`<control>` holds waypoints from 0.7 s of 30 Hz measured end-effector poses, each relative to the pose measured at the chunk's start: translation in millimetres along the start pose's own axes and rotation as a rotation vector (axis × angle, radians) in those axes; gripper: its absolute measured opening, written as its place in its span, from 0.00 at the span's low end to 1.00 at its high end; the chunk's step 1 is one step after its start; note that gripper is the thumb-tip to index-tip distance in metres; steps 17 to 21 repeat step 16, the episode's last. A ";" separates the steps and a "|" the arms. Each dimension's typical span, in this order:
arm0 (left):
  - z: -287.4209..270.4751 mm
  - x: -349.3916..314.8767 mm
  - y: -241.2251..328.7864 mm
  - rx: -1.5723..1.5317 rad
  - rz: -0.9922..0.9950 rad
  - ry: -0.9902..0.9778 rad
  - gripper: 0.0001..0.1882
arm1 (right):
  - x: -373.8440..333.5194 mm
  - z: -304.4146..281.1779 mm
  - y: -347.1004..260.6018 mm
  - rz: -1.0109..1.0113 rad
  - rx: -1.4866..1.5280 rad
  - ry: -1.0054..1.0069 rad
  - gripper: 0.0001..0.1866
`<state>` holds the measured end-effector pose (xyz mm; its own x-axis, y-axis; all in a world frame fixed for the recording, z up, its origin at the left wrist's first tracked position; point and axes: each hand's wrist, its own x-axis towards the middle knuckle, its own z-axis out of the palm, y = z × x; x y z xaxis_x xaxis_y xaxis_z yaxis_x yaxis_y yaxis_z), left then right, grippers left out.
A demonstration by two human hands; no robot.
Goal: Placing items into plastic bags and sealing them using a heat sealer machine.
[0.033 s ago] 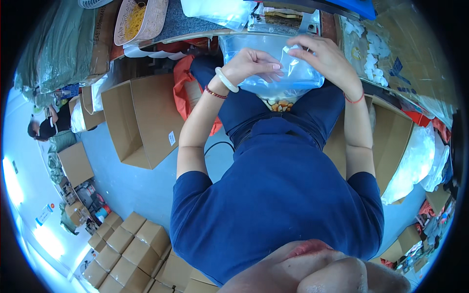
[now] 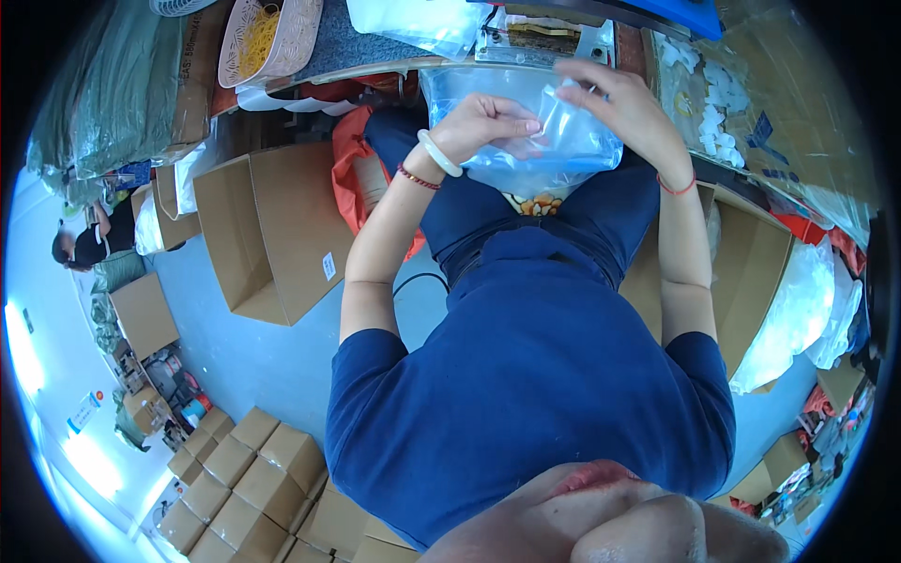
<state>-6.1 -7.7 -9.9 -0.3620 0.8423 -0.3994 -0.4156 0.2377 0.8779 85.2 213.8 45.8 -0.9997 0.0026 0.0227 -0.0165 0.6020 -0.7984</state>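
A clear plastic bag (image 2: 572, 145) lies over my lap, below the worktable's edge. My left hand (image 2: 488, 127) pinches its film between thumb and fingers, and the fingertips show through the plastic. At the bag's upper right, my right hand (image 2: 619, 103) has a raised corner of the film at its thumb and fingers. Its index finger is slightly smeared by motion. What the bag holds, if anything, cannot be made out.
On the worktable, a pale basket (image 2: 272, 47) holds yellow rubber bands, beside more clear bags (image 2: 422, 23) and a metal fixture (image 2: 544, 39). White plastic parts (image 2: 718, 103) lie to the right. An open carton (image 2: 282, 230) stands at left; stacked boxes (image 2: 253, 479) are behind. A person (image 2: 99, 239) is far left.
My right hand has shifted slightly, its index finger now blurred, and the film corner at it has moved a little. My left hand is almost unchanged.
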 end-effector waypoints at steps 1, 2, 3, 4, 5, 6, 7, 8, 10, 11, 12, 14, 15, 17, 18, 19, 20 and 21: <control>0.1 10.2 -5.7 -0.162 0.004 0.033 0.11 | 2.3 -3.4 7.1 -0.017 0.007 0.002 0.16; -1.3 22.0 -9.8 -0.311 -0.026 0.094 0.12 | 2.9 -8.0 13.5 0.010 -0.108 0.170 0.16; -3.3 36.8 -11.1 -0.411 0.081 0.086 0.12 | 0.4 -10.3 19.5 0.089 -0.226 0.328 0.16; -9.7 47.7 -9.3 -0.480 0.060 0.061 0.13 | -9.1 -21.8 25.6 0.014 -0.277 0.392 0.15; -15.6 59.4 -4.4 -0.542 0.041 0.041 0.13 | -14.5 -26.7 32.7 0.117 -0.441 0.454 0.14; -21.0 67.3 0.9 -0.485 0.081 0.070 0.14 | -18.6 -32.5 41.7 0.092 -0.621 0.540 0.14; -20.2 72.1 1.9 -0.485 0.089 0.064 0.14 | -23.5 -33.4 52.6 0.153 -0.696 0.609 0.13; -19.1 76.2 2.7 -0.535 0.089 0.072 0.15 | -17.6 -36.2 68.4 0.234 -0.677 0.596 0.13; -16.0 74.8 0.6 -0.579 0.076 0.088 0.16 | -4.7 -37.8 100.7 0.218 -0.908 0.600 0.12; -13.5 70.3 -1.1 -0.506 0.101 0.121 0.16 | -10.2 -32.5 111.4 0.155 -0.914 0.623 0.12; -14.0 67.4 1.3 -0.430 0.141 0.153 0.16 | -8.9 -31.4 119.6 0.117 -0.907 0.620 0.12; -27.2 50.8 5.1 0.037 0.163 0.347 0.15 | -4.2 -31.5 129.5 0.157 -0.833 0.578 0.11; -44.3 40.5 10.6 0.308 0.212 0.445 0.15 | -4.0 -29.7 132.7 0.194 -0.784 0.575 0.11; -45.0 36.5 7.5 0.310 0.200 0.448 0.15 | -4.2 -30.6 135.1 0.206 -0.749 0.575 0.12; -45.0 36.5 7.5 0.310 0.200 0.448 0.15 | -4.2 -30.6 135.1 0.206 -0.749 0.575 0.12; -45.0 36.5 7.5 0.310 0.200 0.448 0.15 | -4.2 -30.6 135.1 0.206 -0.749 0.575 0.12; -45.0 36.5 7.5 0.310 0.200 0.448 0.15 | -4.2 -30.6 135.1 0.206 -0.749 0.575 0.12; -45.0 36.5 7.5 0.310 0.200 0.448 0.15 | -4.2 -30.6 135.1 0.206 -0.749 0.575 0.12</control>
